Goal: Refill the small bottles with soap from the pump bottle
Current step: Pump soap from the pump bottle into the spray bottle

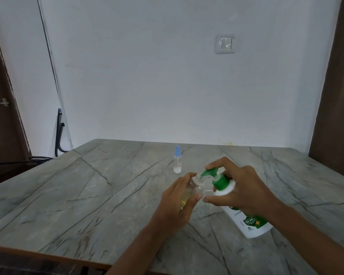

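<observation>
Gripping a clear plastic small bottle [195, 188], the left hand [177, 207] wraps its fingers [191, 201] round the ribbed, cylindrical body and tilts the open threaded neck toward the right. Yellowish liquid shows through the lower part of that bottle behind the fingers. The right hand [244, 189] closes over a white pump bottle [246, 217], its forefinger lying on the green pump head [212, 172] and its thumb stretched beneath the green collar. The pump bottle leans steeply to the left, with the spout tip meeting the mouth of the small bottle. Its smooth white body bears a green label printed with "99.99%" and a yellow cross, and its base rests on the bench [87, 195].

Grey stone-patterned, with dark veins running in diagonal lines, the bench has a matt, flat surface and a brown wooden edge along the near side. Farther back, apart from both hands, a second small bottle [177, 162] stands upright: clear, slender, capped in pale blue, with a little white substance at the bottom.

Counted: two small bottles, one pump bottle, two hands.
</observation>
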